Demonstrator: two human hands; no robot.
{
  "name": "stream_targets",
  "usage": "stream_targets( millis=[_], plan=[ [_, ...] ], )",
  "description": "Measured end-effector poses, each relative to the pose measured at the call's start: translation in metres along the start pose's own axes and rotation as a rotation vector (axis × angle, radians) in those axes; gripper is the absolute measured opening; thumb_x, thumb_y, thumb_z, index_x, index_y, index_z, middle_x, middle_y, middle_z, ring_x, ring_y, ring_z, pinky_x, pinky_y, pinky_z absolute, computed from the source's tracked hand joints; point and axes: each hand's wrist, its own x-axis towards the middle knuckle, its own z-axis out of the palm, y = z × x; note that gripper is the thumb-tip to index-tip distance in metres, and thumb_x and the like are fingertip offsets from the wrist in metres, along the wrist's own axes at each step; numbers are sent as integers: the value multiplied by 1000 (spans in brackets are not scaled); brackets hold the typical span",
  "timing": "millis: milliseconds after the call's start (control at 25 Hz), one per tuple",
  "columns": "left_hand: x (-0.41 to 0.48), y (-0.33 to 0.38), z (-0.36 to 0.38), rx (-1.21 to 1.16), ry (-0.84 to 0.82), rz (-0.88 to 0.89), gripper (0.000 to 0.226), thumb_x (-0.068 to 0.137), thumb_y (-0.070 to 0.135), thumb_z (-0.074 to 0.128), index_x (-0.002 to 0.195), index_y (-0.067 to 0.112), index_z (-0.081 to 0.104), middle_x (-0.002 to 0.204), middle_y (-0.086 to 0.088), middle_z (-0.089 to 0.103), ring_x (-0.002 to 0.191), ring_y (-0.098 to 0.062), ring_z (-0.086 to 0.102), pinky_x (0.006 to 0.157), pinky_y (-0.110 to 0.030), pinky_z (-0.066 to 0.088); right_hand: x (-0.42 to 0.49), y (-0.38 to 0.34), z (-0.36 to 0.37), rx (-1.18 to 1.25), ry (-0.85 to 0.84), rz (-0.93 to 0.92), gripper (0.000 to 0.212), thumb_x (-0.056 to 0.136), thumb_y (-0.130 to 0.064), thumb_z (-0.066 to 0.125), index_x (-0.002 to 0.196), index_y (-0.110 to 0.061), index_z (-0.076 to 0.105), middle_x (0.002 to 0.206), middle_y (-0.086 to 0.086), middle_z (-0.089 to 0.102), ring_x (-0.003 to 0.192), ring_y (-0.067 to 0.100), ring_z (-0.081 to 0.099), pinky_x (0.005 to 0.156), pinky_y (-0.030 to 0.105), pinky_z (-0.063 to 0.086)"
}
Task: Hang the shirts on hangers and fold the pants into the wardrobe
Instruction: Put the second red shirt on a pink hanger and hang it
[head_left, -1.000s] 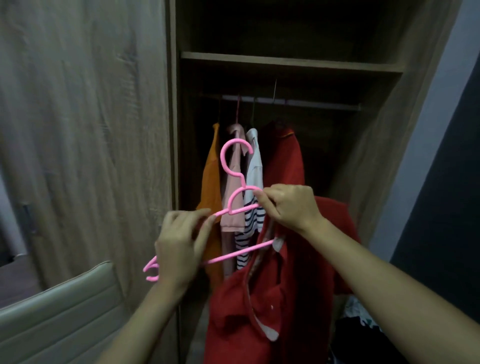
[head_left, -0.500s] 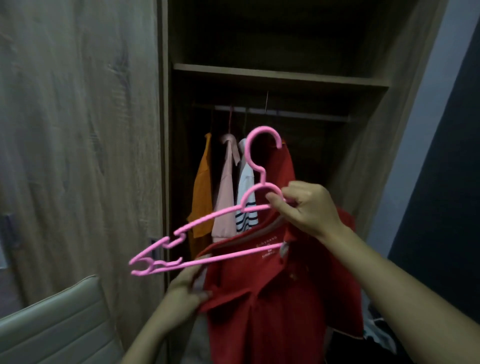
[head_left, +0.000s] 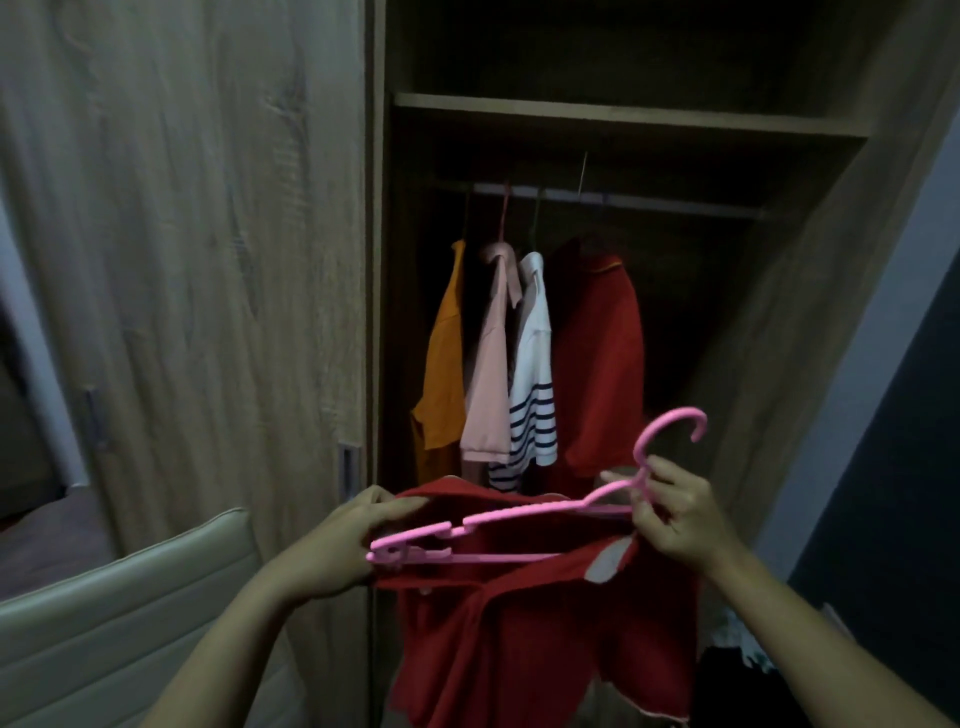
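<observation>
Right hand (head_left: 675, 519) pinched on slim pink plastic hanger (head_left: 519, 512), limp red shirt (head_left: 519, 634) gripped at collar by left hand (head_left: 337, 540)

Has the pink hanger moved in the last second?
Yes. The hanger had its hook up by the striped shirt collar; now the hook sits lower and to the right, past the hanging red shirt near its hem.

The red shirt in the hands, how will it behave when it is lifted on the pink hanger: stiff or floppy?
Probably floppy: the red shirt sags in folds below the left hand and right hand. It looks light, since a few gripping fingers carry it. It may slip off the pink hanger, which lies tilted across the neck opening.
</observation>
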Motion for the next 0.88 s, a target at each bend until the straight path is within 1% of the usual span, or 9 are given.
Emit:
stream_targets(
  millis=[80, 160, 280, 400, 520, 600, 760, 840, 880],
  plan=[
    [0, 3, -8, 28, -45, -11, 63, 66, 47, 62, 122, 64, 39, 94, 6, 44, 89, 7, 45, 77, -6, 37, 1, 0, 1, -60, -91, -26, 39, 86, -24, 43, 114, -9, 65, 78, 3, 55, 61, 10, 52, 55, 23, 47],
    [0, 3, -15, 67, -54, -20, 65, 70, 32, 63, 129, 47, 40, 90, 5, 42, 85, 4, 45, 76, -7, 37, 5, -2, 3, -99, -127, -13, 44, 84, -22, 42, 123, -10, 59, 82, 7, 57, 63, 15, 57, 57, 27, 48],
    [-4, 2, -24, 119, -8, -39, 59, 74, 42, 66, 127, 48, 41, 86, 3, 40, 81, -7, 48, 75, -13, 38, 14, -12, 7, -149, -146, 11, 48, 84, -23, 40, 123, -5, 60, 89, 16, 62, 71, 27, 65, 59, 32, 53],
    [-9, -5, -26, 232, 83, -88, 62, 68, 44, 62, 129, 43, 49, 81, 5, 47, 78, -8, 50, 70, -8, 38, 22, -31, 12, -199, -235, 138, 52, 85, -33, 31, 125, -10, 55, 104, 9, 60, 77, 32, 66, 59, 39, 54],
    [-10, -9, -20, 329, 346, -316, 37, 70, 18, 69, 106, 29, 72, 80, -9, 58, 87, -32, 60, 70, -31, 44, 24, -54, 21, -194, -284, 226, 55, 86, -41, 23, 134, -22, 44, 116, 0, 55, 84, 29, 65, 63, 38, 51],
    [-8, -8, -13, 333, 468, -439, 29, 70, 0, 67, 93, 15, 76, 79, -16, 59, 88, -41, 61, 67, -35, 41, 24, -64, 24, -151, -267, 207, 54, 87, -40, 23, 133, -22, 44, 119, 0, 57, 86, 27, 65, 63, 37, 53],
    [-15, -4, -25, 208, 418, -353, 34, 70, -6, 67, 93, 17, 77, 74, -6, 60, 84, -29, 63, 62, -24, 37, 22, -53, 17, -117, -280, 139, 48, 85, -29, 35, 131, -19, 45, 109, 9, 61, 77, 34, 67, 59, 42, 56],
    [-16, 3, -40, 82, 412, -359, 43, 70, -10, 64, 96, 21, 76, 77, 0, 61, 85, -23, 63, 66, -16, 41, 23, -44, 13, -207, -351, 79, 46, 83, -30, 37, 128, -24, 42, 101, 5, 54, 63, 35, 65, 49, 41, 54],
    [-14, 7, -44, 57, 440, -369, 45, 70, -11, 62, 97, 23, 76, 77, 2, 59, 87, -24, 63, 71, -18, 43, 24, -42, 13, -263, -373, 59, 44, 82, -32, 38, 126, -27, 41, 98, 3, 50, 57, 35, 63, 44, 39, 52]
  ],
)
